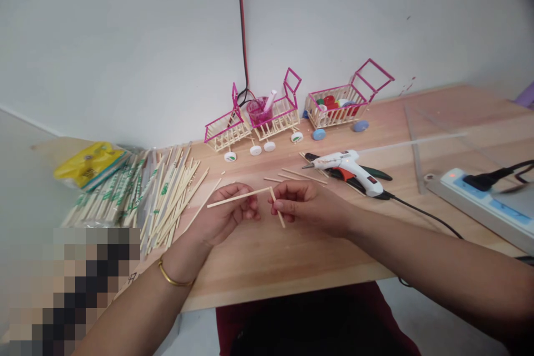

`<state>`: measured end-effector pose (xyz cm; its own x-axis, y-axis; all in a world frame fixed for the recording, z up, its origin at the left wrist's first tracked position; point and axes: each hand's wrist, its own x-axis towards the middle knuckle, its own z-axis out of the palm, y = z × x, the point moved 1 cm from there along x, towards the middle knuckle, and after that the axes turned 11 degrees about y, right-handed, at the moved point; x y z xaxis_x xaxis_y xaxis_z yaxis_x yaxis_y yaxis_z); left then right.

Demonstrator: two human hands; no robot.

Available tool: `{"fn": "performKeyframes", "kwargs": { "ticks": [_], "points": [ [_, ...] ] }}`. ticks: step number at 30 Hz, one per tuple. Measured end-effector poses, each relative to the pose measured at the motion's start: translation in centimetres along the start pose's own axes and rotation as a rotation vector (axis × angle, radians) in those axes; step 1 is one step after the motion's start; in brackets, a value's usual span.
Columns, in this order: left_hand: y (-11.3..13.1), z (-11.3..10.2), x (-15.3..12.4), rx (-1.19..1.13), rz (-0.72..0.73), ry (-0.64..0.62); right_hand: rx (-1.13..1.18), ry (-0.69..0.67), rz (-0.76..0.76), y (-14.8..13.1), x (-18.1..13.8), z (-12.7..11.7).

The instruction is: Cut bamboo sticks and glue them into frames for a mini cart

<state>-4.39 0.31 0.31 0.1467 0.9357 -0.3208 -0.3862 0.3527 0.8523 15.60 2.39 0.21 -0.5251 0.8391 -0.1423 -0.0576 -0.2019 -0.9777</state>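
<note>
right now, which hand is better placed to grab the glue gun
Right, probably: the glue gun lies past the right hand, which pinches a short stick. The left hand, holding a long stick, is farther.

We had bright, even, diffuse light; source direction wasn't readable. Shadows under the glue gun [348, 169] were faint. Mild glare streaked the clear acrylic sheet [459, 122]. Wide lens bowed the table [292, 258] edge; top-right corner was dark. Centre was sharp, wooden stick [237, 197] crisp. A pixelated block [75, 289] masked lower left.
</note>
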Motion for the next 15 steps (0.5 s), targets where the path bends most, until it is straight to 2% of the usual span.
{"fn": "performKeyframes", "kwargs": {
  "ticks": [4,8,11,15],
  "points": [
    [0.12,-0.24,-0.22,-0.032,-0.107,-0.106,0.026,-0.04,0.061,0.15,-0.07,0.04],
    [-0.29,-0.63,-0.32,-0.001,-0.11,-0.167,0.072,-0.099,0.084,0.39,-0.03,0.03],
    [-0.55,-0.65,-0.26,0.08,-0.025,-0.159,0.107,-0.12,0.101,0.6,0.06,0.05],
    [-0.72,-0.57,-0.14,0.153,0.138,-0.077,0.142,-0.101,0.141,0.78,0.08,0.22]
  ]
}}
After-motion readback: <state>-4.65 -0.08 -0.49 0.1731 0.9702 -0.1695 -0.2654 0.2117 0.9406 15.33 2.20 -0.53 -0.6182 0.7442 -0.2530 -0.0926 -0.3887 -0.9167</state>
